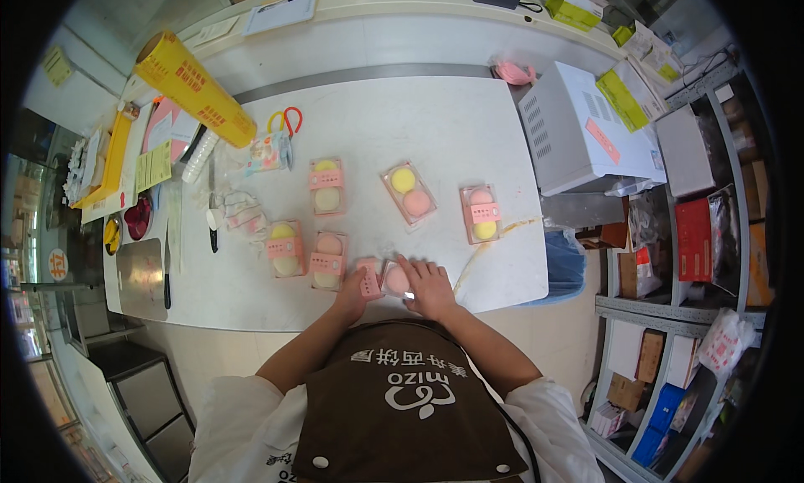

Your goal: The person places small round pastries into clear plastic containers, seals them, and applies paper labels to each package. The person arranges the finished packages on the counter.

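My left hand [350, 297] holds a pink paper sleeve [369, 279] with writing, near the table's front edge. Just right of it, my right hand [431, 289] grips a clear plastic box [397, 278] with a round pink pastry showing inside. Beyond my hands lies an unsleeved box with a yellow and a pink pastry [411, 193]. Several similar boxes wear pink sleeves: one at the right [482, 213], the others to the left, including one beside my left hand [328, 260]. Parts of the held box are hidden by my right fingers.
On the white table [440, 118], a yellow roll of wrap [198, 90], scissors [286, 120], a plastic packet [269, 151] and a crumpled cloth [242, 213] are at the left. Knives [167, 282] lie farther left. A white appliance [581, 131] stands at the right, beside metal shelving [666, 316].
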{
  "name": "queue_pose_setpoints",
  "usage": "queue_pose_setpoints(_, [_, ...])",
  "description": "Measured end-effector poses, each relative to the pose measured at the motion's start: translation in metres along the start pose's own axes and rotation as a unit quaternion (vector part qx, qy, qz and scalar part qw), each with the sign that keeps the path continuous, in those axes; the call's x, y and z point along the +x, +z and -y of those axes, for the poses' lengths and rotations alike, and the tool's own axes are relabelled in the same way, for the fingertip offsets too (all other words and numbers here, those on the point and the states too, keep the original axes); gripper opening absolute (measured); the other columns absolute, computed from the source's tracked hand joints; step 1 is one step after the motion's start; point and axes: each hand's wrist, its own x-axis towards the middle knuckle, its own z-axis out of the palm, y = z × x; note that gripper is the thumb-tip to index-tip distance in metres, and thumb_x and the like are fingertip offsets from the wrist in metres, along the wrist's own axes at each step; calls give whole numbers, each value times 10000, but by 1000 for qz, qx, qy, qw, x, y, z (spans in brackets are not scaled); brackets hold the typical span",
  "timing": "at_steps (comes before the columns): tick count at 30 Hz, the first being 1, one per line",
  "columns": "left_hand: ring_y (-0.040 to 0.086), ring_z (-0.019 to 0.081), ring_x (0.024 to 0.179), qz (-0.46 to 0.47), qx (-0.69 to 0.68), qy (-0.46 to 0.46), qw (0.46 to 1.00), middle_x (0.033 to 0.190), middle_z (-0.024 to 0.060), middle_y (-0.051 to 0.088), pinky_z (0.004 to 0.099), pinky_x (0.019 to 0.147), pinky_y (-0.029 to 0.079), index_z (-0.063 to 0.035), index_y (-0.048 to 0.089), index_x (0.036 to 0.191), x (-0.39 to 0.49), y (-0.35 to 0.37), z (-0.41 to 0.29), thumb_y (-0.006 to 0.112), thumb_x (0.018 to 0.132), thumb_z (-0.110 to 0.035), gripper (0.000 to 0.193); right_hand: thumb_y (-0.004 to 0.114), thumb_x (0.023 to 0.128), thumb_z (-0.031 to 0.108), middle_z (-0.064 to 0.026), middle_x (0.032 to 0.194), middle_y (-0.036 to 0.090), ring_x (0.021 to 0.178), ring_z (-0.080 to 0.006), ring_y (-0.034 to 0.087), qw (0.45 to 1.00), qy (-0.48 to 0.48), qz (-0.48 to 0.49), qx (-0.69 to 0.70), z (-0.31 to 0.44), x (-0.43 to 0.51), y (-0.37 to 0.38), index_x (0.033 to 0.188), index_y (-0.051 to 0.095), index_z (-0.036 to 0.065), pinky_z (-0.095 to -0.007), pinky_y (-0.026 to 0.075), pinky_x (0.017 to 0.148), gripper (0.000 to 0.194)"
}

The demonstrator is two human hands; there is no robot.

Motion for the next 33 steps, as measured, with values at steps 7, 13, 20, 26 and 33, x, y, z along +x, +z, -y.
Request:
queue_pose_setpoints(7, [705,251,1015,-62,-42,29,997,1153,118,700,425,893,592,-23,575,1304,2,7,3,511,1086,-299,358,871,719,264,-138,1457,513,1297,-348,516,999,-31,6,20,2,1,1,1637,257,176,-473,402,1100,1108])
queue_pose_setpoints(13, [706,224,920,-79,-42,38,995,1047,96,705,367,788,580,-42,647,1166,-1,21,-7,510,1068,-304,311,858,719,228,-127,1457,521,1297,-349,512,998,-58,-21,7,3,-7,9,1619,299,176,-483,394,1116,1060])
queue_pose_setpoints(20, [707,257,925,-50,83,-15,995,1020,121,704,395,806,590,-14,666,1119,24,0,0,551,1023,-231,263,830,703,213,-112,1445,536,1291,-320,514,994,-97,-51,-19,4,-7,14,1610,336,177,-458,398,1086,1033])
queue_pose_setpoints(26, [686,222,891,-37,173,-31,984,1033,125,705,372,800,563,21,692,1138,8,35,-25,590,1006,-260,327,841,694,229,-108,1425,546,1282,-322,521,993,-88,-73,-37,2,-7,17,1612,330,175,-458,399,1083,1052])
queue_pose_setpoints(33, [654,267,1060,-87,347,182,916,1160,183,677,363,933,514,47,613,1265,-2,14,-5,584,1014,-233,377,869,701,310,-135,1436,529,1277,-349,526,998,32,-54,27,13,0,14,1638,273,187,-500,427,1047,1117])
